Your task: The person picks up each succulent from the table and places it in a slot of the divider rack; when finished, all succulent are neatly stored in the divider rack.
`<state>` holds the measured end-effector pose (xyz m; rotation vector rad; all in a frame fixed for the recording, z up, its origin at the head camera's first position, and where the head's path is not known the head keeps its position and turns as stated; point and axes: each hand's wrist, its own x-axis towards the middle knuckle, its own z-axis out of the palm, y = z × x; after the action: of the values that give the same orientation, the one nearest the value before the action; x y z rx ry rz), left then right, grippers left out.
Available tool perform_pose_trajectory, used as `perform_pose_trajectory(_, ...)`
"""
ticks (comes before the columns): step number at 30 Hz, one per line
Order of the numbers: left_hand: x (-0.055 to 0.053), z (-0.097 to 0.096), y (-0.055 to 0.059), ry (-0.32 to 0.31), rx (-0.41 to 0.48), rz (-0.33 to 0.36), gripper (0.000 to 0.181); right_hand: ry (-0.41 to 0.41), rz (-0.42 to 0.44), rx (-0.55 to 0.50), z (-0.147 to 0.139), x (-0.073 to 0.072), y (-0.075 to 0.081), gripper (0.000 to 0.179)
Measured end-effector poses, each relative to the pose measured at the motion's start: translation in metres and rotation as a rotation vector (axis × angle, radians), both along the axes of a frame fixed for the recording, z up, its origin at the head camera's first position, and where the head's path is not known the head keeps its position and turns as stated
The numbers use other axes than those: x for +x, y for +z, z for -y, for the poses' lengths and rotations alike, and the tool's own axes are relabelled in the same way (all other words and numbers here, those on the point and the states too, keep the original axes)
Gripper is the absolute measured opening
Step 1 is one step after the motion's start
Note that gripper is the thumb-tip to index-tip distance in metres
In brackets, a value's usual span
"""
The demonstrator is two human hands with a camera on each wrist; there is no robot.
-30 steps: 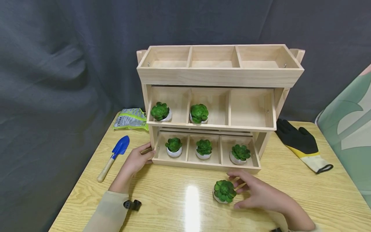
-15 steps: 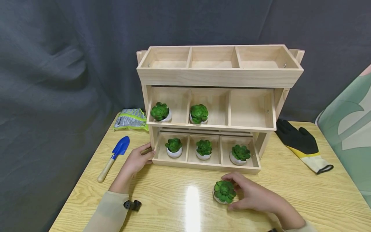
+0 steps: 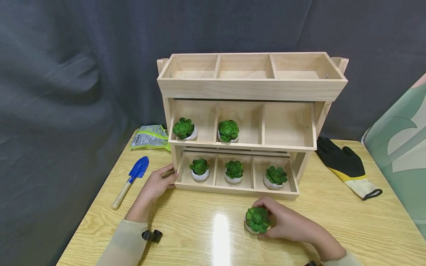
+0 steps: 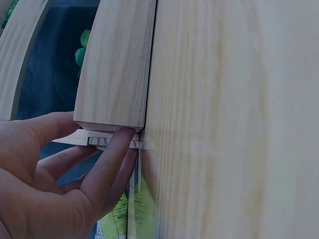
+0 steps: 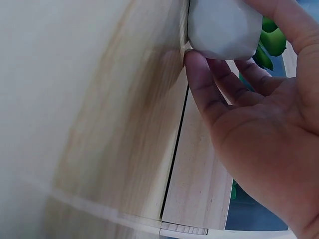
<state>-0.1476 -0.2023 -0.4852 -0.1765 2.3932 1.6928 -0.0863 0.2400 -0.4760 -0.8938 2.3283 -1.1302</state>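
Note:
My right hand (image 3: 287, 221) holds a small potted succulent (image 3: 257, 220) in front of a three-tier wooden plant shelf (image 3: 251, 89). The right wrist view shows its white pot (image 5: 224, 29) between thumb and fingers, the base right at the tabletop. At the lower left corner of the shelf, my left hand (image 3: 161, 181) grips the end of the bottom tray; in the left wrist view its thumb and fingertips lie against the board's end (image 4: 112, 112). Succulents stand in all three bottom compartments, including the right one (image 3: 275, 176), and in the middle tier's left (image 3: 184, 128) and centre (image 3: 228, 130) compartments.
A blue hand trowel (image 3: 138, 168) with a wooden handle lies on the table left of the shelf. Behind it is a green and grey bag (image 3: 150, 137). A black, yellow and white work glove (image 3: 347, 166) lies to the right. Dark cloth hangs behind the shelf.
My right hand has moved left to the potted succulent and its fingers have closed round the pot. The succulent has stayed in place, as has my left hand on the shelf.

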Motion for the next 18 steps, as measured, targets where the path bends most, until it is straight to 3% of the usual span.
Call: perform_pose_trajectory(18,0.0003,-0.0007,-0.0005,0.004,-0.002,-0.002,0.059,-0.011,-0.061,0.024,-0.0012,-0.0013,0.0007,0.059)
